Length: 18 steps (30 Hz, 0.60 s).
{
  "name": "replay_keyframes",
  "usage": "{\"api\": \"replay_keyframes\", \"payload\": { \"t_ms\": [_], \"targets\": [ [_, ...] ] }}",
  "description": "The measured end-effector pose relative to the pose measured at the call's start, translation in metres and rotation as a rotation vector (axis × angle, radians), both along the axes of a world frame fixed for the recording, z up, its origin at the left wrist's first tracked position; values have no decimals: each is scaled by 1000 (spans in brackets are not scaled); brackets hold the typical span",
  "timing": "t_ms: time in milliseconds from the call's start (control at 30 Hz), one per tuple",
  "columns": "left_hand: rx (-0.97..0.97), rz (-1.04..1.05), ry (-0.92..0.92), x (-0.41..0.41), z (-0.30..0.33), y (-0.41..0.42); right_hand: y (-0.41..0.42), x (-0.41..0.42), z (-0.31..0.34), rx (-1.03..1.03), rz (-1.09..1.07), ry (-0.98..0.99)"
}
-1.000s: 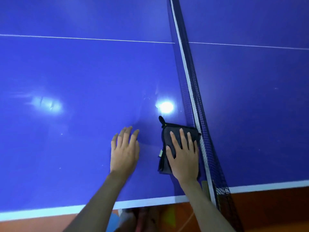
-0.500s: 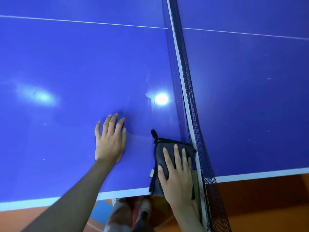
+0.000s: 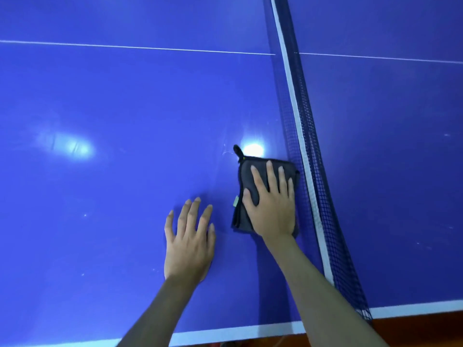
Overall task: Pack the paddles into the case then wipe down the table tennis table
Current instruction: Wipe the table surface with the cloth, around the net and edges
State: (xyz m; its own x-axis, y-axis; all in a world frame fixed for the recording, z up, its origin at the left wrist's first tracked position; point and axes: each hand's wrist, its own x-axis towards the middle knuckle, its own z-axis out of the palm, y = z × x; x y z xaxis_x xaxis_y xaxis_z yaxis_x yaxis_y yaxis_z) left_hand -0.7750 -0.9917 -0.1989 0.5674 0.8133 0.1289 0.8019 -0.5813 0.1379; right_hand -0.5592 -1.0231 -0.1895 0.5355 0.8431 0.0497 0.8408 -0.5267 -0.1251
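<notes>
1. Both our hands lie flat on the blue tabletop [image 3: 120, 101]. Our right hand [image 3: 271, 206] presses the cloth [image 3: 258, 171] down with straight, slightly spread fingers, gripping nothing. Our left hand [image 3: 189, 244] rests open and bare on the surface just beside it, holding nothing.
2. We see the cloth just beside the net [image 3: 310, 156], its right edge close against the net's foot, on the near half of the table, well in from the white edge stripe [image 3: 225, 333]. No paddles or case are in sight.
3. We judge the step to be wiping the strip along the net. To do it well we would keep the palm flat for even pressure, run strokes parallel to the net, overlap each pass, and keep the fabric from snagging the mesh.
4. We note the cloth is dark grey, folded into a thick rectangle, soft and matte, with a small hanging loop at its far corner and a pale tag on its left edge.
5. We find the tabletop smooth and glossy, mirroring two lamps and showing faint smears. The net is dark open mesh under a white band.
</notes>
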Motion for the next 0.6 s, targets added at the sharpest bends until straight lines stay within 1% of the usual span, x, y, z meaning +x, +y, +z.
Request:
{"api": "replay_keyframes", "payload": {
  "t_ms": [167, 267, 433, 600],
  "targets": [
    [17, -14, 8, -2, -7, 1, 91, 29, -1, 37, 7, -12],
    [15, -23, -1, -1, -9, 1, 121, 44, -1, 25, 51, 1],
    [14, -21, -7, -2, -8, 1, 113, 42, -1, 15, 38, 39],
    [18, -19, 1, -2, -6, 4, 57, -3, 1, 39, 26, 25]
  ]
}}
